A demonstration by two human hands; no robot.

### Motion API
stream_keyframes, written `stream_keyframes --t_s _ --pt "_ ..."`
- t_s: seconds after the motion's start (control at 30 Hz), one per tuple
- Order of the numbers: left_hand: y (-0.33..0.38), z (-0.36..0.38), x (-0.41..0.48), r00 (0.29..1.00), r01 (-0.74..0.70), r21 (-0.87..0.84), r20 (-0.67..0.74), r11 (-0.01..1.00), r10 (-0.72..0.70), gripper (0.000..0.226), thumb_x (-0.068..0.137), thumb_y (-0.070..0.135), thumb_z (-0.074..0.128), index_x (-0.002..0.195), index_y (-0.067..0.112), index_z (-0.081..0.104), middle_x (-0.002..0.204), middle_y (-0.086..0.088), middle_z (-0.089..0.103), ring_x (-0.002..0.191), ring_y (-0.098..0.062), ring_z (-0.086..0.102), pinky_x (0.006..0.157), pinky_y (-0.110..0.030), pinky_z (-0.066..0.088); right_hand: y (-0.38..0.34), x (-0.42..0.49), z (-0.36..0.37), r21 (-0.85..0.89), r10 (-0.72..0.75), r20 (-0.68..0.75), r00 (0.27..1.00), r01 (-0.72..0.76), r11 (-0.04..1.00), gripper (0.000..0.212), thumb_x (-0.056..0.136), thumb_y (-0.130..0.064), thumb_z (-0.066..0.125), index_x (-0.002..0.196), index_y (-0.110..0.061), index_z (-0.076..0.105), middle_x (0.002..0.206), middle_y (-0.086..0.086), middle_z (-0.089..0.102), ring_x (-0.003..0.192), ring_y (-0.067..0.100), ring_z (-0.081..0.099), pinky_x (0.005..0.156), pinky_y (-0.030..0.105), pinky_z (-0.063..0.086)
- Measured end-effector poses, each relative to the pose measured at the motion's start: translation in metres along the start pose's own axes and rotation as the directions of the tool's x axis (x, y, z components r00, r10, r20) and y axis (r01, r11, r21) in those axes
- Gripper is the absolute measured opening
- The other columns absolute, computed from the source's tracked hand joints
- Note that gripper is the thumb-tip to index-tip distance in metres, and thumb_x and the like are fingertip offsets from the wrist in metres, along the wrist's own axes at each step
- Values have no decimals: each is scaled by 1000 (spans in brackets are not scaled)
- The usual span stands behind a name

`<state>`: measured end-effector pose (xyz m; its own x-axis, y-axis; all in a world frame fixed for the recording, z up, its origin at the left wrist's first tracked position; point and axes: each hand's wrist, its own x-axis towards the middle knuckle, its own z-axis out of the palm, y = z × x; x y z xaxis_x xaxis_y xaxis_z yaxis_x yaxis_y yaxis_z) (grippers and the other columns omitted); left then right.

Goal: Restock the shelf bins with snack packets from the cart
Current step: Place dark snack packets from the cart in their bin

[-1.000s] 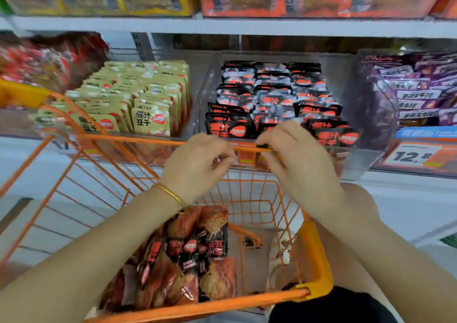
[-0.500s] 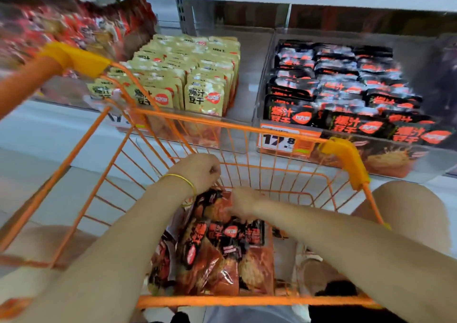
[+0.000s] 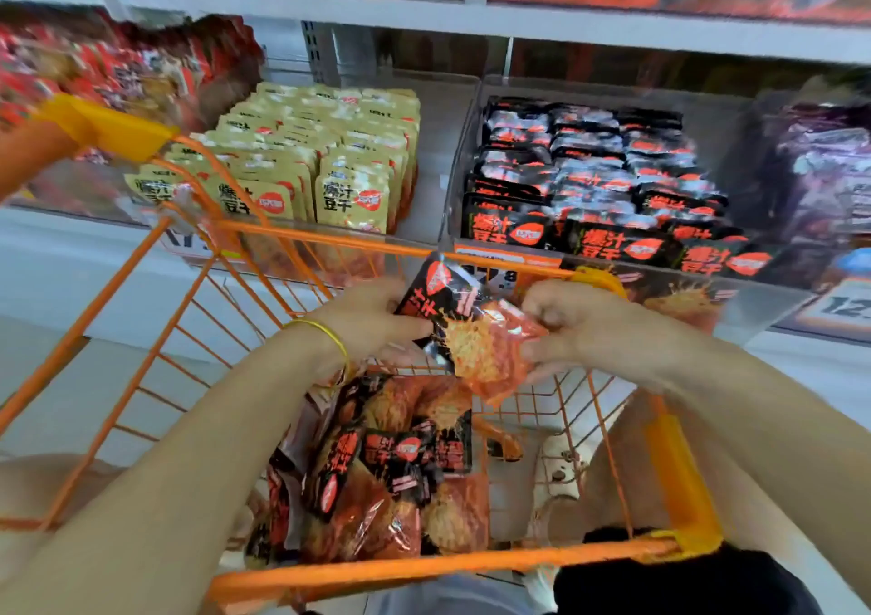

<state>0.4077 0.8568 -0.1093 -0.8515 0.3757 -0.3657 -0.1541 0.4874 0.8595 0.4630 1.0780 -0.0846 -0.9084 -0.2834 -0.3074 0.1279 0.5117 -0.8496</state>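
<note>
Head view: the shelf (image 3: 565, 30) carries a row of clear bins, and the orange cart (image 3: 424, 567) stands pulled up against its front edge; the right-hand bin (image 3: 456, 181) looks close to full, with black packets (image 3: 594, 176) standing in rows from its back wall to its front wall; the tan packets (image 3: 301, 162) in the bin beside it are packed just as tightly, though a bare strip shows along their right side. A heap of black-and-orange packets (image 3: 382, 478) lies on the cart's floor toward its near edge, so I judge the restocking well under way but not finished; how many the black bin can take is hard to tell. One packet (image 3: 471, 331) of the same kind is up over the cart's far rim, tilted, just short of the bin's front wall and not yet in it. The left hand (image 3: 367, 317) pinches its black upper end, fingers curled; the right hand (image 3: 579, 322) pinches its orange lower end, likewise curled, though blur hides the fingertips. A thin gold bangle (image 3: 325, 331) circles the left wrist.
</note>
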Motion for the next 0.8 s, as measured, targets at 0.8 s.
stream_keyframes --t_s 0.8 --pt "156 153 74 669 -623 498 -59 603 741 30 89 14 59 118 7 60 112 -12 62 105 -30 53 88 -29 35 69 -55 -114 -267 -290 -864 413 114 957 47 77 -2 67 119 -12 49 99 -1 54 84 16 52 73 15 42"
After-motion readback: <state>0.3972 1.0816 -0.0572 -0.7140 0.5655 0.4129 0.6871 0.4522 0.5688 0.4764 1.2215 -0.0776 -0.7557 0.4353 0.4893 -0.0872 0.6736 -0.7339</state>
